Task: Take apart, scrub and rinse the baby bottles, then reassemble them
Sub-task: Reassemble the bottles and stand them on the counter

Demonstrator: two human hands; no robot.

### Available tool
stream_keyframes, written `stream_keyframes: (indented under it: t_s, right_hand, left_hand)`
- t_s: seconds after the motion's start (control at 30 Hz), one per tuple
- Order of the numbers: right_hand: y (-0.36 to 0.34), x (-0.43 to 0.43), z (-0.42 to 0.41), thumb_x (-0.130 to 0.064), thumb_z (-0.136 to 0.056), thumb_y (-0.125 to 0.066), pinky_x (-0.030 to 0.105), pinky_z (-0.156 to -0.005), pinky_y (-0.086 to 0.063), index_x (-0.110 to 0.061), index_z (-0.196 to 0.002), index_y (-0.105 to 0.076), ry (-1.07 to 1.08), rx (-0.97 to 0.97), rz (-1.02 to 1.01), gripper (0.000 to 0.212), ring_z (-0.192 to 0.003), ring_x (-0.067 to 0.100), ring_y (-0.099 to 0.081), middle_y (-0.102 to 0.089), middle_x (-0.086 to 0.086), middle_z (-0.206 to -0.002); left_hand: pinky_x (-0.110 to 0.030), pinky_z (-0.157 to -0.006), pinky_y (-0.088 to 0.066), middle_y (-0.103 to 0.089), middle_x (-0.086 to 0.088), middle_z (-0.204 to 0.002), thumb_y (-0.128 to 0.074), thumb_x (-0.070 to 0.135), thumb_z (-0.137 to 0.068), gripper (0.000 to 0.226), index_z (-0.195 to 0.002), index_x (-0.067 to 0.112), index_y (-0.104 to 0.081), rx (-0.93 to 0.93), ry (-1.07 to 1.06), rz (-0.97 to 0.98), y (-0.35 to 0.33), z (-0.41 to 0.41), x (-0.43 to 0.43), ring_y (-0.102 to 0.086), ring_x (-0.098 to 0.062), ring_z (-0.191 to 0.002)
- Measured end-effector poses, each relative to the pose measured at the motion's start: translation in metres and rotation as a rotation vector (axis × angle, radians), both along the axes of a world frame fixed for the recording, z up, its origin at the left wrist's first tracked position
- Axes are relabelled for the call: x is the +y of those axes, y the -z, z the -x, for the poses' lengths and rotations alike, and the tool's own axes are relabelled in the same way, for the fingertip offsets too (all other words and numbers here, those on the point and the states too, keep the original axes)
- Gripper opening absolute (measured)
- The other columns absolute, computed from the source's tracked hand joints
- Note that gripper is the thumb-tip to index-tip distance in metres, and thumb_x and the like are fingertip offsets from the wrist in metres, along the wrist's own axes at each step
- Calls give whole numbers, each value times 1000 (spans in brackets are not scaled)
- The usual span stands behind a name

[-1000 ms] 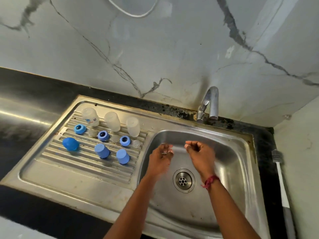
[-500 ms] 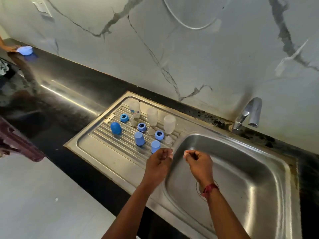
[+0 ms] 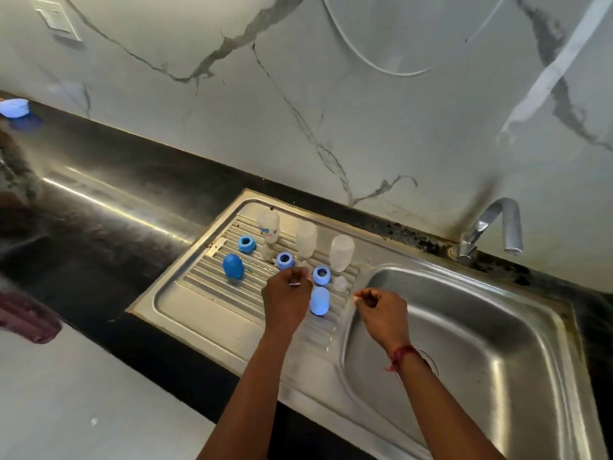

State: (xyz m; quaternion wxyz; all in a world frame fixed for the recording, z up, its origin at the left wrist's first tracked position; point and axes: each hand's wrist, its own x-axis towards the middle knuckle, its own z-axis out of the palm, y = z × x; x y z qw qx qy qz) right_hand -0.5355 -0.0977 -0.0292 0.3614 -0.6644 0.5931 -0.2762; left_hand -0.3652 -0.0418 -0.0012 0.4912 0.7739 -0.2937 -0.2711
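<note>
Bottles are in pieces on the drainboard [image 3: 205,310]. Three clear bottle bodies [image 3: 306,239] stand upside down at the back, with blue rings [image 3: 246,244] and clear nipples [image 3: 340,283] in front. Blue caps [image 3: 319,301] are nearest. Left hand [image 3: 287,300] is over the ribs, just beside that cap, fingers curled down. Can't tell if they grip anything underneath. Right hand [image 3: 381,313] is over the left rim of the basin [image 3: 481,343], fingers curled in, nothing in it. Tap [image 3: 497,224] is back right.
</note>
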Motion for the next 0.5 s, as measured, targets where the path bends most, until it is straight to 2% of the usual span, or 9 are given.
stream_keyframes:
  t_s: [0.1, 0.2, 0.27, 0.33, 0.37, 0.43, 0.5]
  right_hand:
    - [2, -10, -9, -17, -88, -70, 0, -62, -36, -14, -91, -78, 10, 54, 25, 8, -74, 7, -61, -67, -7, -77]
    - [10, -21, -17, -18, -87, -71, 16, -67, -41, -17, -91, -78, 32, 88, 28, 8, -78, 13, -66, -73, -2, -83]
    - [16, -25, -21, -18, -85, -73, 18, -65, -40, -18, -87, -77, 52, 105, 33, 5, -78, 15, -68, -74, 1, -82]
    - [22, -32, -25, -18, -83, -73, 19, -66, -44, -18, -87, -77, 75, 106, 15, 5, -78, 15, -68, -74, 0, -81]
    - [25, -36, -27, -18, -83, -73, 22, -70, -48, -19, -89, -77, 77, 99, -1, 7, -78, 14, -68, -74, -2, -81]
    - [29, -41, -29, -19, -83, -74, 25, -76, -51, -18, -93, -77, 68, 90, -25, 11, -79, 12, -67, -73, -4, -82]
    - [35, -46, -31, -20, -83, -74, 22, -74, -48, -17, -96, -76, 54, 98, -39, 14, -78, 11, -65, -71, -5, -81]
  left_hand:
    - [-29, -85, -49, -76, -9, -95, -67, 22, -92, 17, -97, 10, -77, -208, 64, -66, -1, -19, -17, -70, -25, -93]
    - [-18, -79, -38, -76, -7, -100, -68, 15, -89, 17, -101, 8, -77, -295, 139, -100, 1, -32, -36, -68, -21, -95]
    - [-12, -73, -33, -76, -7, -98, -68, 12, -88, 14, -97, 9, -77, -370, 255, -127, 3, -36, -47, -67, -17, -90]
    - [-12, -71, -39, -76, -5, -94, -69, 12, -86, 10, -90, 11, -78, -420, 367, -149, 7, -39, -61, -62, -10, -80]
    - [-17, -73, -45, -76, -4, -92, -68, 12, -84, 10, -88, 11, -78, -457, 421, -161, 10, -39, -69, -61, -10, -78]
    - [-28, -77, -52, -76, -5, -93, -67, 14, -85, 15, -91, 13, -80, -558, 496, -207, 14, -39, -80, -66, -16, -84]
    - [-29, -78, -53, -76, -4, -98, -66, 15, -86, 19, -99, 16, -80, -616, 524, -234, 19, -40, -91, -69, -22, -93]
